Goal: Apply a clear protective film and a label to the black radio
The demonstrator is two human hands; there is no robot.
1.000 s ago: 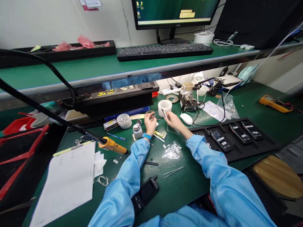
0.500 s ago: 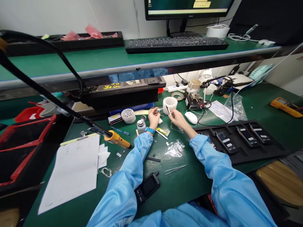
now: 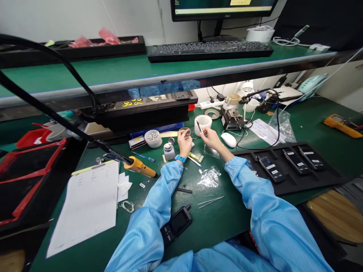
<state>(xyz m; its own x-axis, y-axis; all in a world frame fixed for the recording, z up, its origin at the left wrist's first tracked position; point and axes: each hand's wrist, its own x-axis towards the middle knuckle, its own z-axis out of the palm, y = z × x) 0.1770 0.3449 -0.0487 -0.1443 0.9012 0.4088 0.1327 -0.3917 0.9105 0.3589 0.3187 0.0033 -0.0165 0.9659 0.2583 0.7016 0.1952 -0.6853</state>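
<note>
My right hand [image 3: 211, 138] pinches a slim pen-like tool [image 3: 199, 126], its dark end pointing up in front of a white ring-shaped holder [image 3: 203, 124]. My left hand [image 3: 185, 143] is closed with curled fingers close to a round clear-looking piece; whatever it grips is too small to make out. Left of that wrist stands a pump bottle with a metal lid [image 3: 169, 150]. A white cup of small metal parts [image 3: 153, 138] sits further left. Under the left forearm lies a black handheld radio [image 3: 178, 223]. Tweezers [image 3: 210, 202] rest on the green bench between my sleeves.
A black foam tray [image 3: 292, 181] with several handheld devices lies right. Beside it are a white mouse [image 3: 228, 139] and a soldering stand [image 3: 232, 113]. An orange-handled tool on a cable [image 3: 138, 166] hangs at left over a clipboard [image 3: 85, 204]. A keyboard [image 3: 210, 51] sits on the shelf.
Both hands stay in nearly the same place, with the right hand shifted slightly left and up. The view has tilted a little. The pen-like tool remains in the right hand.
</note>
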